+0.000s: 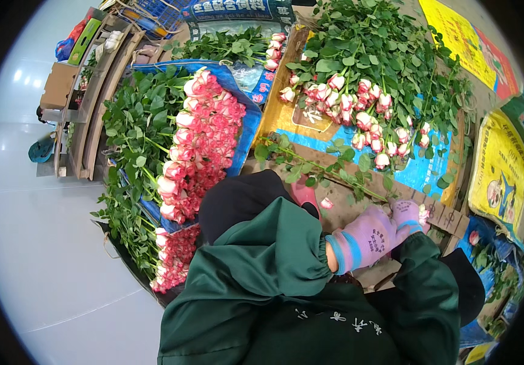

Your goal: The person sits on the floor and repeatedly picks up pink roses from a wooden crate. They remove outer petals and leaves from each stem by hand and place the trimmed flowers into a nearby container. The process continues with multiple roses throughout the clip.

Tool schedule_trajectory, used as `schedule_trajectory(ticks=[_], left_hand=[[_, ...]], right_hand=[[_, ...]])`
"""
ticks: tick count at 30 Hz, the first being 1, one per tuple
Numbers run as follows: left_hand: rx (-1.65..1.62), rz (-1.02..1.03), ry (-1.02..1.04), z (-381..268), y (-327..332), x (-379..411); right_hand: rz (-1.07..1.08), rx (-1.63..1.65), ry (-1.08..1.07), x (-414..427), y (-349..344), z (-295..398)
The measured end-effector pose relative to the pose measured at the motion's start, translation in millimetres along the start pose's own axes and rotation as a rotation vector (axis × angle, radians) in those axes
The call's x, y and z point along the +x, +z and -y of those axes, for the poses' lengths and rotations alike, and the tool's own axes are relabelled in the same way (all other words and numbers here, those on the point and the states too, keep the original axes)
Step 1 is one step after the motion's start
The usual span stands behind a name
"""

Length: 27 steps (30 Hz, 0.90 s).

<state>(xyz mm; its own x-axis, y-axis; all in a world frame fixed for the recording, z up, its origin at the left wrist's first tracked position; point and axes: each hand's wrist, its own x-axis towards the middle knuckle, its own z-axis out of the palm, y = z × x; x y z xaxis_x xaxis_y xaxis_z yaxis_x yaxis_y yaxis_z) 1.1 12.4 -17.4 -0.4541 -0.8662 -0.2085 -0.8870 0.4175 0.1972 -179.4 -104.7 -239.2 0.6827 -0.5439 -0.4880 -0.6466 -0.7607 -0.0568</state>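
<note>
Both my hands wear purple gloves with blue-striped cuffs and meet low in front of me, at the right. My right hand [405, 213] is closed around the upper stem of a single rose. The leafy rose stem [330, 171] runs from there up and to the left, along a wooden strip. A white-and-pink rose bloom [423, 214] shows just right of that hand. My left hand [366, 239] lies against the right one; its fingertips are hidden, so its grip is unclear. Beside the bloom, the wooden strip [446, 219] bears dark measuring marks.
Many leafy white-and-pink roses [366, 100] lie on a sheet-lined bench ahead. At left, stacked rose blooms [207, 137] rest in a blue wrap [248, 118]. A loose petal [327, 203] lies near a pink boot [305, 194]. Yellow printed sacks [501, 169] stand at right; wooden racks [102, 96] stand far left.
</note>
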Motion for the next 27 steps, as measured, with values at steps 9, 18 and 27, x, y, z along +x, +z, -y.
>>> schedule_trajectory(ticks=[9, 18, 27], left_hand=[[-0.164, -0.011, 0.057, 1, -8, 20], [-0.287, -0.039, 0.086, 16, 39, 12], [-0.666, -0.545, -0.257, -8, -6, -41]], right_hand=[[0.019, -0.007, 0.137, 33, 60, -9], [-0.126, 0.351, 0.049, -47, -48, -54], [-0.196, 1.362, -0.108, -126, -281, 85]])
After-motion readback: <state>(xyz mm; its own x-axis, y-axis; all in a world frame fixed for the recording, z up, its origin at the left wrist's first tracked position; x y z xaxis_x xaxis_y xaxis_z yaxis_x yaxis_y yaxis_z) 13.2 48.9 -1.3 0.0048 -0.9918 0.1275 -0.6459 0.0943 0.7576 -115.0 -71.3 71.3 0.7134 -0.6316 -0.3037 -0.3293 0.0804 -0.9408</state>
